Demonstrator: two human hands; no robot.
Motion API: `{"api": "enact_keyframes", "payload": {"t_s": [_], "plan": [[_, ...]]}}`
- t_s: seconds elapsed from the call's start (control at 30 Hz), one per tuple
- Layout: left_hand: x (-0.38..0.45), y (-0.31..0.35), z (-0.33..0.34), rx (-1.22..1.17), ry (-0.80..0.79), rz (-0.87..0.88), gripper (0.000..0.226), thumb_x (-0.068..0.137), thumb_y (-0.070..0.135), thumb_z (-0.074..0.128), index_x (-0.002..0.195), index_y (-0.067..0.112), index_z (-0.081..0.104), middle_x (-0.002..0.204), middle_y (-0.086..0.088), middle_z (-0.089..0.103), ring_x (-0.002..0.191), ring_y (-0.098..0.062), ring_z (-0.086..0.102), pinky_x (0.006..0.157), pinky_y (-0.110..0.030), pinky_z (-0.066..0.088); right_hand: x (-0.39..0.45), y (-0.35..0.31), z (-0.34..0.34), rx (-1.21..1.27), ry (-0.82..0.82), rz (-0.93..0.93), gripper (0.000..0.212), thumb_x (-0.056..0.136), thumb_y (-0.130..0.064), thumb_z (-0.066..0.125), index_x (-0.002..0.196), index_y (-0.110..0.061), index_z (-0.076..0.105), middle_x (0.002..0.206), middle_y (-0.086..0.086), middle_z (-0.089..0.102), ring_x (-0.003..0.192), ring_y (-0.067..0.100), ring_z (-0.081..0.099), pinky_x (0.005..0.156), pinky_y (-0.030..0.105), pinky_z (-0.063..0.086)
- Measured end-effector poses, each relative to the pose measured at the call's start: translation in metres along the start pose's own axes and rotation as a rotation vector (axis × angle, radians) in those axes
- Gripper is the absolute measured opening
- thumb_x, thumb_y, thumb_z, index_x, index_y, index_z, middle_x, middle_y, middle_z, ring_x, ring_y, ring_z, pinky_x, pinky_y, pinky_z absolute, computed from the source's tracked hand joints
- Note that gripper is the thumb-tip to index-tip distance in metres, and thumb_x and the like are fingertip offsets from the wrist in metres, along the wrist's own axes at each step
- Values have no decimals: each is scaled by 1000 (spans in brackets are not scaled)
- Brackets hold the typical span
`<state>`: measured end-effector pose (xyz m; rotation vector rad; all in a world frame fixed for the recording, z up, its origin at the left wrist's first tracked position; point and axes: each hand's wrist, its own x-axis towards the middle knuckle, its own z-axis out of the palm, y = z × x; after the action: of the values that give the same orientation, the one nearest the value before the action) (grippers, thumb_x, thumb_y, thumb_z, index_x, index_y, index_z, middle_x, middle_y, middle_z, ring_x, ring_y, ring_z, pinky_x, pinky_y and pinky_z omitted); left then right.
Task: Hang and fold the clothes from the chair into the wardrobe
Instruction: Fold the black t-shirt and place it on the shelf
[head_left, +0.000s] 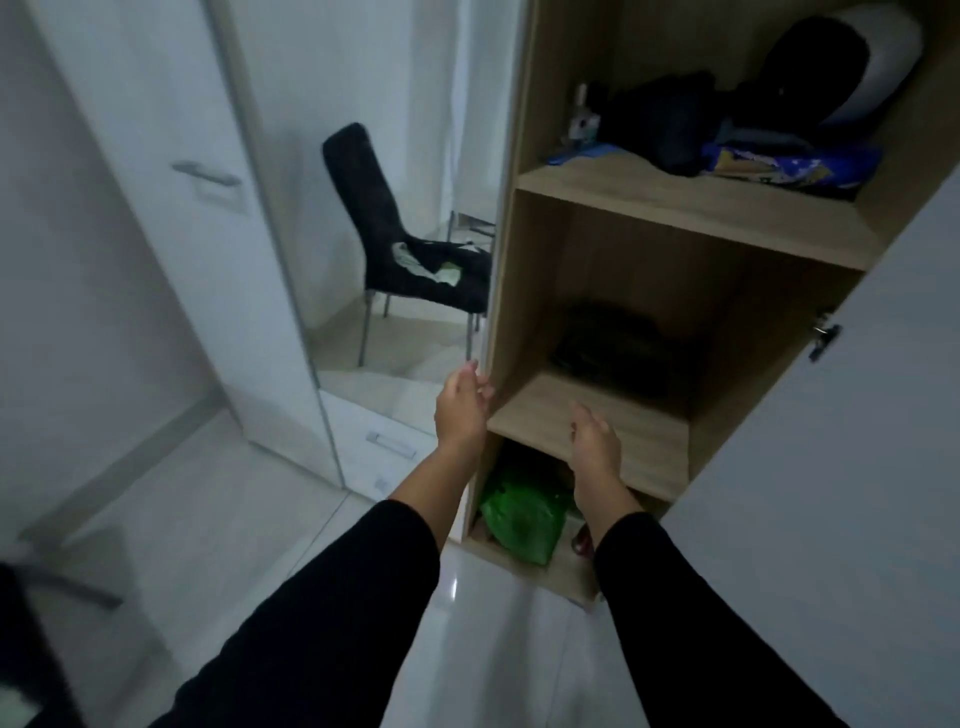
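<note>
Both hands reach out to the open wardrobe (511, 291); the left hand (461, 410) and right hand (595, 447) hold nothing, fingers loose and a bit apart; dark folded clothes (610, 345) lie at the back of the middle shelf; a green bag (519, 514) sits below; the chair (400, 234) shows in the mirror; no writing can be read.

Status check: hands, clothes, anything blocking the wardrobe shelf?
Left hand and right hand open, empty, at the middle shelf. Dark folded garment at its back. Nothing blocking.
</note>
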<state>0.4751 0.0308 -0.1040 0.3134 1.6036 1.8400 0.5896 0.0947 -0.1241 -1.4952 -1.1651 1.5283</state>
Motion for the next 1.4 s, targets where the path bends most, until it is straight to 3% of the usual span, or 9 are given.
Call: {"api": "enact_keyframes", "payload": {"t_s": [0.13,0.2,0.3,0.53,0.7,0.8,1.07,1.23,1.4], "plan": [[-39,5,-48,-29,168,36,36,101,30,30,126,17,53,110,1,62,100,-15,60,95,-37,45,-41,6,20,-53,-186,-51,36,92,-36,55,122,-17,57,109,4,55,102,22,51,98,38,41],[-61,6,-71,-64,253,30,36,100,30,32,125,18,54,111,0,63,100,-14,61,90,-33,45,-62,10,26,-63,-272,-41,37,93,-31,55,126,-14,56,108,5,56,98,21,51,91,35,43],[-99,3,-108,-87,362,47,33,99,31,34,122,18,55,111,-1,63,99,-14,61,89,-33,45,-96,26,36,-65,-370,-11,35,93,-29,56,124,-11,56,110,7,59,91,18,51,78,29,38],[-182,-11,-214,-113,647,62,33,98,30,35,122,19,55,114,-1,64,99,-13,60,88,-33,44,-187,85,78,-232,-668,27,38,90,-37,56,121,-15,57,113,-1,57,106,18,51,93,34,41],[-235,-9,-306,-200,861,86,35,99,31,35,126,17,53,113,0,63,101,-13,59,93,-35,42,-260,114,126,-304,-835,0,25,89,-36,58,107,-18,57,110,3,58,101,19,51,85,33,39],[-259,-8,-363,-269,941,97,34,99,30,37,125,18,54,113,-1,63,99,-13,59,90,-30,43,-306,133,160,-356,-930,-1,34,87,-40,59,113,-18,58,116,5,59,103,21,52,84,34,38],[-316,4,-534,-367,1128,108,37,97,29,37,127,16,53,113,-2,64,102,-15,60,91,-32,42,-432,184,259,-525,-1078,-16,30,91,-34,55,112,-13,55,103,4,56,95,21,51,85,35,41],[-333,0,-600,-315,1205,60,20,95,27,40,106,19,56,103,-3,64,86,-11,61,79,-28,44,-475,213,306,-614,-1117,-18,29,91,-35,57,111,-14,55,113,7,57,104,23,52,96,39,42],[-313,-21,-651,-259,1203,-59,24,95,28,42,111,19,57,105,-2,65,90,-13,62,88,-32,44,-482,240,357,-738,-1072,-15,41,91,-34,56,119,-5,57,112,9,59,103,26,55,86,34,43]]}}
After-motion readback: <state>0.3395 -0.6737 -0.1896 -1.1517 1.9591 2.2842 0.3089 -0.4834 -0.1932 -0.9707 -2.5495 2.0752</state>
